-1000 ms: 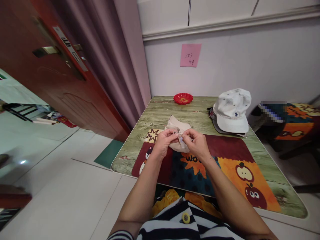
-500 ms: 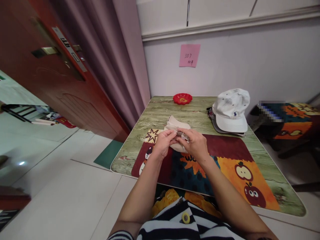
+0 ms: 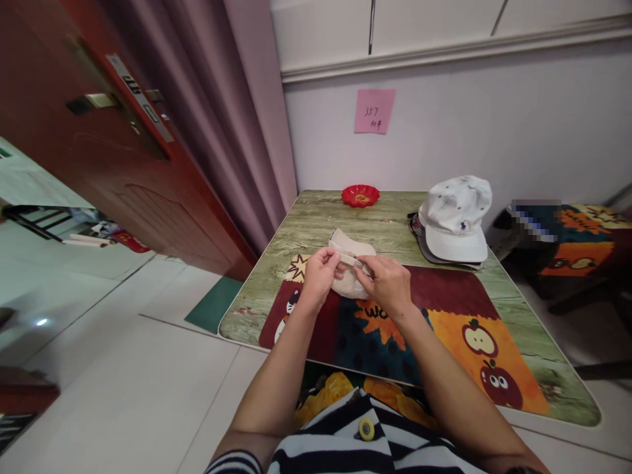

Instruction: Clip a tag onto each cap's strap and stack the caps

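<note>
A beige cap [image 3: 353,286] lies on the patterned mat [image 3: 447,289] in the middle of the table, its brim toward the wall. My left hand [image 3: 322,273] pinches the cap's light strap [image 3: 347,259] at its left end. At the strap's right end, by a small metallic-looking buckle, my right hand [image 3: 388,280] has its fingers closed. The strap is stretched between both hands, above the cap's body. My fingertips hide parts of the strap and buckle.
A stack of caps with a white one [image 3: 457,220] on top stands at the back right. A red scalloped dish [image 3: 361,195] sits near the wall on the green table [image 3: 316,217]. Left of the table are a curtain and a door [image 3: 162,191].
My left hand has drawn slightly left and up, away from my right hand. More of the strap now shows between them.
</note>
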`<state>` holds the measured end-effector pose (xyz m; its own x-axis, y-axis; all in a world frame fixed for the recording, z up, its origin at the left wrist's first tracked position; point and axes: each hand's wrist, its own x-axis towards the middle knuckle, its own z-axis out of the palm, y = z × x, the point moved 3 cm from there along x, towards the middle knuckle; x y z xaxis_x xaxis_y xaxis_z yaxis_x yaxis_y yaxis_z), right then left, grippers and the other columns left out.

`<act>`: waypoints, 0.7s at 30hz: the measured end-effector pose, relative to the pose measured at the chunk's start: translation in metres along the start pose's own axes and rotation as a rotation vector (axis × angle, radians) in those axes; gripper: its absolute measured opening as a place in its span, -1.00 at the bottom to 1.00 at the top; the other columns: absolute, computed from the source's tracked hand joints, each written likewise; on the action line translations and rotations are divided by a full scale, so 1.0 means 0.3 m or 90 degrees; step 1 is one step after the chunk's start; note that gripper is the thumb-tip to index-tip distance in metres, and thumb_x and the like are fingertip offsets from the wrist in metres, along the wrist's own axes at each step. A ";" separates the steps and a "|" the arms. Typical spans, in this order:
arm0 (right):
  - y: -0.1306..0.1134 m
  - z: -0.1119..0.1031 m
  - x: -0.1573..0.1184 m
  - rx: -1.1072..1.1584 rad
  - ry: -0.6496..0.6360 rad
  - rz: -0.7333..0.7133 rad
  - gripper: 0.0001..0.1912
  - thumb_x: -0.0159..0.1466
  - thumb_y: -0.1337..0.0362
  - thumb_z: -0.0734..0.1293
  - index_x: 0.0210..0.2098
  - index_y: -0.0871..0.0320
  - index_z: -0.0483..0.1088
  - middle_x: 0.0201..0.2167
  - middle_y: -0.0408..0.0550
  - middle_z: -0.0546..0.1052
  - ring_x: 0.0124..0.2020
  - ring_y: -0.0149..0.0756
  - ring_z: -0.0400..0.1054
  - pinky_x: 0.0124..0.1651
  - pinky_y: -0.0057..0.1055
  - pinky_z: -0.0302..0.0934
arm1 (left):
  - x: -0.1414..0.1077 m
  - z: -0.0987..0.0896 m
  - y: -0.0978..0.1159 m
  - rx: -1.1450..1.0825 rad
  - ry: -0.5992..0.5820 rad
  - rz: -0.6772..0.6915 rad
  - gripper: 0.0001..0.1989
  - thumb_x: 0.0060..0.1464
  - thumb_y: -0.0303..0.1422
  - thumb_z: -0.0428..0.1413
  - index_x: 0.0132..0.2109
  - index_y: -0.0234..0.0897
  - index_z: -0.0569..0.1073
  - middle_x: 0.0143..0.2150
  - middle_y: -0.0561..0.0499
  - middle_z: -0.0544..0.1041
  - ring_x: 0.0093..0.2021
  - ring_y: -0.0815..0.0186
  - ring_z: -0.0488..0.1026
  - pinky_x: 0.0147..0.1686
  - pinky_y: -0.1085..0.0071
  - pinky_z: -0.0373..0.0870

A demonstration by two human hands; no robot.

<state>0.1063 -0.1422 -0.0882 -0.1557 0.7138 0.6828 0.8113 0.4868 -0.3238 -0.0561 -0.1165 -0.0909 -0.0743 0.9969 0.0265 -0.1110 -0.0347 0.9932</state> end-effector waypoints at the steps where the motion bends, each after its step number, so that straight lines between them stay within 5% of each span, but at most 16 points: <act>1: 0.005 0.001 0.001 0.023 -0.010 0.014 -0.77 0.35 0.18 0.33 -0.08 0.09 0.57 -0.20 0.00 0.66 -0.20 -0.20 0.52 -0.10 -0.35 0.25 | 0.004 -0.002 0.010 0.032 -0.015 0.017 -0.68 0.00 -0.15 0.26 -0.24 -0.30 0.46 -0.41 0.02 0.51 -0.48 0.37 0.44 -0.49 0.49 0.38; 4: 0.022 0.003 0.006 0.125 -0.047 0.077 -0.61 0.31 0.19 0.36 0.11 0.07 0.48 -0.18 -0.03 0.65 -0.22 -0.22 0.53 -0.15 -0.36 0.29 | 0.022 -0.006 0.075 0.169 -0.078 0.137 -0.60 0.02 -0.25 0.24 0.01 -0.26 0.49 -0.04 -0.10 0.56 -0.33 0.34 0.49 -0.36 0.44 0.43; 7: 0.038 0.003 0.013 0.228 -0.079 0.132 -0.48 0.26 0.20 0.38 0.21 0.08 0.39 -0.25 -0.07 0.63 -0.28 -0.23 0.52 -0.16 -0.35 0.32 | 0.052 0.006 0.138 0.313 -0.258 0.210 -0.50 0.00 -0.31 0.26 0.13 -0.21 0.49 0.19 -0.12 0.49 -0.05 0.20 0.51 -0.11 0.37 0.44; 10: 0.057 0.001 0.017 0.316 -0.103 0.159 -0.44 0.21 0.20 0.41 0.21 0.06 0.38 -0.22 -0.07 0.63 -0.28 -0.23 0.51 -0.11 -0.31 0.34 | 0.089 0.007 0.157 0.381 -0.421 0.151 -0.63 0.06 -0.28 0.22 0.02 -0.28 0.57 0.04 -0.10 0.58 -0.04 0.17 0.51 -0.12 0.36 0.42; 16: 0.114 0.018 -0.001 0.468 -0.211 0.222 -0.60 0.29 0.05 0.35 0.01 0.15 0.51 -0.30 -0.04 0.63 -0.34 -0.25 0.49 -0.31 -0.39 0.33 | 0.136 -0.038 0.142 0.317 -0.450 0.016 -0.62 0.02 -0.15 0.28 -0.09 -0.32 0.54 -0.36 0.02 0.54 -0.46 0.37 0.43 -0.44 0.45 0.33; 21: 0.121 0.026 0.016 0.473 -0.194 0.222 -0.70 0.30 0.07 0.32 -0.20 0.14 0.58 -0.38 -0.09 0.60 -0.46 -0.32 0.42 -0.42 -0.45 0.25 | 0.134 -0.059 0.133 0.270 -0.501 -0.071 -0.57 0.00 -0.14 0.33 -0.08 -0.35 0.52 -0.51 0.08 0.47 -0.55 0.40 0.37 -0.51 0.48 0.28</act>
<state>0.1307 -0.1171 -0.1019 -0.1973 0.9352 0.2941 0.2804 0.3413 -0.8972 -0.0812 -0.0792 -0.0522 0.6321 0.7587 -0.1576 0.3093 -0.0606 0.9490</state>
